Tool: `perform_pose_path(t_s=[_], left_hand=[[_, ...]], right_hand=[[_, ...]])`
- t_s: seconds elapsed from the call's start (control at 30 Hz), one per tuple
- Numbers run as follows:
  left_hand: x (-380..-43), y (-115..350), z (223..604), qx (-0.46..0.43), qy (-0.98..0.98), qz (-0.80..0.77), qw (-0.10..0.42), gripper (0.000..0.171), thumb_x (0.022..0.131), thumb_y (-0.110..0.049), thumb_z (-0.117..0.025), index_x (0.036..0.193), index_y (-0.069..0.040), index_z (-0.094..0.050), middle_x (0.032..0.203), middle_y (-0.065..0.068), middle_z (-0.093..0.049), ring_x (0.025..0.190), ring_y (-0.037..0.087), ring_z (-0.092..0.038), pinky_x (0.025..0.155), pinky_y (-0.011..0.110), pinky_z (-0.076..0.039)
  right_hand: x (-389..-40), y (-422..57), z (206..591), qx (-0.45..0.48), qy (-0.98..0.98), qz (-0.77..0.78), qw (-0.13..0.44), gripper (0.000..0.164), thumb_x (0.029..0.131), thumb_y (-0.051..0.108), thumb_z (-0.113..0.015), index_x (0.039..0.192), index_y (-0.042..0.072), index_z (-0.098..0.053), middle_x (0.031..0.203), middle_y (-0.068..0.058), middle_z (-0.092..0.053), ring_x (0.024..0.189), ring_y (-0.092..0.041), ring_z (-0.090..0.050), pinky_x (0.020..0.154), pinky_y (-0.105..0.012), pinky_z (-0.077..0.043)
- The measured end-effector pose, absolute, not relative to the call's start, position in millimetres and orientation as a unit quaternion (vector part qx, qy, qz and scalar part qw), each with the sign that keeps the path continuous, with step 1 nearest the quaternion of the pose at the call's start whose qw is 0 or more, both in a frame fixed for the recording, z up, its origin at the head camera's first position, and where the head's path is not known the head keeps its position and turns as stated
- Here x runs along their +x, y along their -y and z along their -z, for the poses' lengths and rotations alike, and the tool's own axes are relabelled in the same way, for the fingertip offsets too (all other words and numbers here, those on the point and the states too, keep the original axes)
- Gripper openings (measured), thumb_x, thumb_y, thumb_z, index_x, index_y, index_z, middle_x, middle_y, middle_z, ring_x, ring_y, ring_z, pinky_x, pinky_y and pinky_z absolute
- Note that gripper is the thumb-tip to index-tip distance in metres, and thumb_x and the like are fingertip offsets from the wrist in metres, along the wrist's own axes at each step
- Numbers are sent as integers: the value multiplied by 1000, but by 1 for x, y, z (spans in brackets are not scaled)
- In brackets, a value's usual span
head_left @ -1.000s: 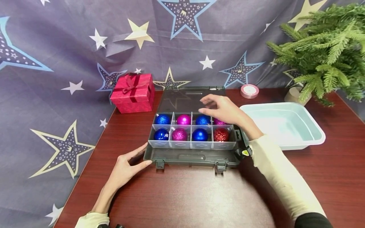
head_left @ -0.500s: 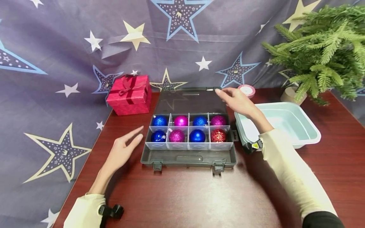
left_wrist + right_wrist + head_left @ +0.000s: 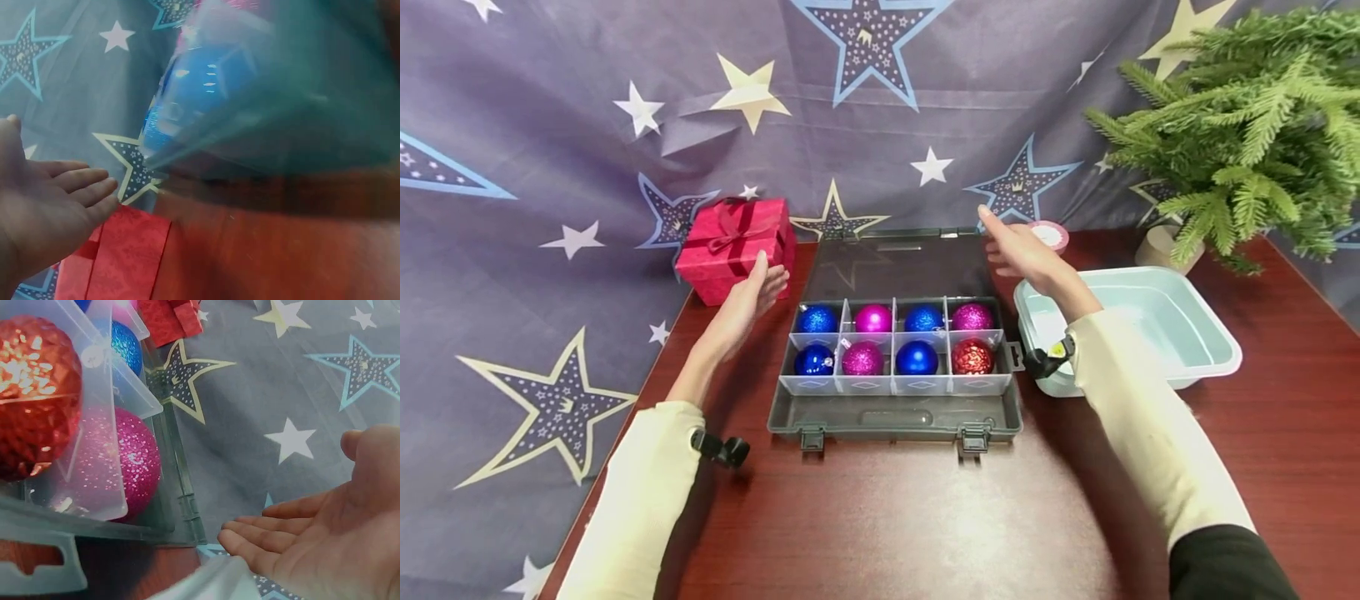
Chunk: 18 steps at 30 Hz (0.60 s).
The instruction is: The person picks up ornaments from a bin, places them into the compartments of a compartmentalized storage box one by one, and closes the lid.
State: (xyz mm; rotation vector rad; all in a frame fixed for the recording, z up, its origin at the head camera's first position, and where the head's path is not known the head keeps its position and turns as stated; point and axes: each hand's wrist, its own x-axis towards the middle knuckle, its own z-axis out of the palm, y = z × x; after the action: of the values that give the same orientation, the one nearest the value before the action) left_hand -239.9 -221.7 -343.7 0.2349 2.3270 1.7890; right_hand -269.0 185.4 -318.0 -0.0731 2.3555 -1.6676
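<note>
A grey see-through plastic case (image 3: 895, 414) lies with its lid back in the middle of the table. White dividers part it into compartments, each with a shiny Christmas ball: blue ones (image 3: 917, 357), pink ones (image 3: 862, 358) and a textured red one (image 3: 972, 357). My left hand (image 3: 739, 310) is held up left of the case, fingers straight, overlapping the red gift box (image 3: 715, 258) in the head view. Palm turned inward, my right hand (image 3: 1026, 254) hovers beyond the case's right side with extended fingers. Neither hand holds anything.
A pale blue plastic basin (image 3: 1213, 367) stands to the right, under my right forearm. Behind it are a roll of pink ribbon (image 3: 1049, 236) and a small artificial fir tree (image 3: 1247, 150). A star-patterned cloth (image 3: 880, 150) hangs along the back.
My left hand has left the case's left edge and risen toward the gift box. My right hand has moved from above the balls to the right and away from the case.
</note>
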Motion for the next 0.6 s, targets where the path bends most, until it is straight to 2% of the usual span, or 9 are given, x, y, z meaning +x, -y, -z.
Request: perform_pose_path(t_s=[0.13,0.2,0.3,0.37,0.4,0.43,0.5,0.57,0.6], left_hand=[[-259,217,343,57,-755,-639,135,88,108,-61,-15,161,10,-12,167,26,-17,155,37,-13,126,45,-8],[-267,215,344,51,-745,-648,148,90,107,-62,-14,161,10,-9,168,26,-13,156,37,-10,126,45,-7],[-277,211,346,44,-737,-654,167,93,106,-64,-14,161,10,-6,169,26,-10,156,36,-7,126,44,-4],[-282,209,348,40,-732,-657,178,95,105,-67,-13,161,10,-3,169,26,-7,157,36,-5,126,43,-3],[-285,208,349,38,-732,-656,181,96,105,-67,-14,161,10,-3,169,26,-7,157,35,-5,126,42,-3],[-287,207,349,36,-731,-655,185,97,104,-68,-14,161,10,-2,169,26,-6,157,35,-4,126,42,-2],[-291,206,351,32,-729,-655,194,98,104,-69,-13,161,9,1,169,26,-4,157,34,-3,126,41,-1],[-295,205,352,29,-728,-655,202,99,103,-70,-13,161,9,2,170,26,-3,157,34,-2,126,41,-1],[-297,204,352,28,-727,-654,205,99,103,-70,-13,161,9,2,170,26,-2,157,33,-2,126,40,-1]], right_hand=[[-278,-183,325,-18,-810,571,132,88,108,59,-33,158,-13,-21,160,-34,-29,149,-46,-29,119,-54,-30],[-282,-182,328,-11,-808,574,131,83,108,58,-34,153,-12,-32,152,-34,-39,146,-43,-35,119,-53,-31],[-287,-180,331,-1,-807,578,124,66,108,57,-36,116,-7,-49,107,-21,-54,117,-37,-52,116,-49,-37],[-290,-180,331,4,-806,579,121,56,108,56,-37,92,3,-41,83,-7,-42,98,-31,-49,109,-48,-41],[-291,-180,331,6,-804,581,124,53,108,56,-37,89,7,-38,78,-4,-37,96,-29,-49,109,-49,-40],[-293,-180,331,8,-803,582,126,53,109,56,-37,89,7,-38,76,-3,-35,96,-30,-50,108,-50,-40],[-295,-181,329,10,-803,579,143,58,109,55,-37,103,-2,-47,84,-8,-44,114,-34,-54,114,-50,-37],[-297,-182,328,14,-800,577,166,67,109,53,-37,133,-9,-44,110,-19,-51,137,-40,-45,120,-51,-30],[-298,-183,328,17,-799,575,176,73,109,53,-37,147,-10,-34,127,-25,-48,144,-42,-38,121,-52,-28]])
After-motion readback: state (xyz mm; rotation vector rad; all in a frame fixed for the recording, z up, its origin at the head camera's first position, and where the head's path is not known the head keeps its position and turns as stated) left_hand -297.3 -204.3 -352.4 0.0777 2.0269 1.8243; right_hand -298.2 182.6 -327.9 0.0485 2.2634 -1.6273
